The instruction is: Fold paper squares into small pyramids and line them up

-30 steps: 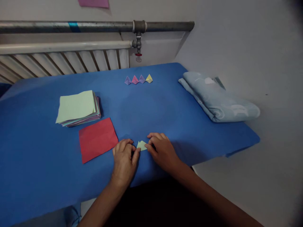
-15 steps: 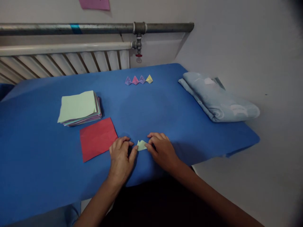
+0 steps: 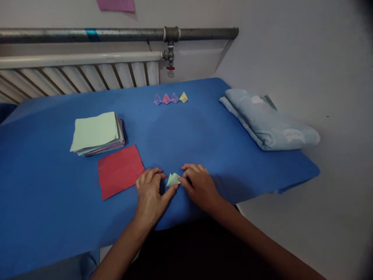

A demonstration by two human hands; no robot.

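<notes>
A small folded pale-green paper piece [image 3: 173,179] lies on the blue table cover [image 3: 204,128] near the front edge. My left hand [image 3: 151,194] rests beside it with the thumb pressed against its lower left side. My right hand [image 3: 199,186] pinches its right corner with thumb and forefinger, the other fingers curled. A red paper square [image 3: 120,171] lies flat just left of my left hand. Behind it sits a stack of coloured paper squares [image 3: 96,133] with a pale-green sheet on top.
A row of several small folded paper shapes [image 3: 170,98], purple, pink, purple and yellow, stands near the table's far edge. A folded light-blue cloth [image 3: 269,122] lies at the right. A radiator [image 3: 78,76] and a metal pipe [image 3: 116,34] run along the wall behind.
My left thumb has slid under the lower edge of the green piece, which has tipped slightly to the left. My right hand stays in place.
</notes>
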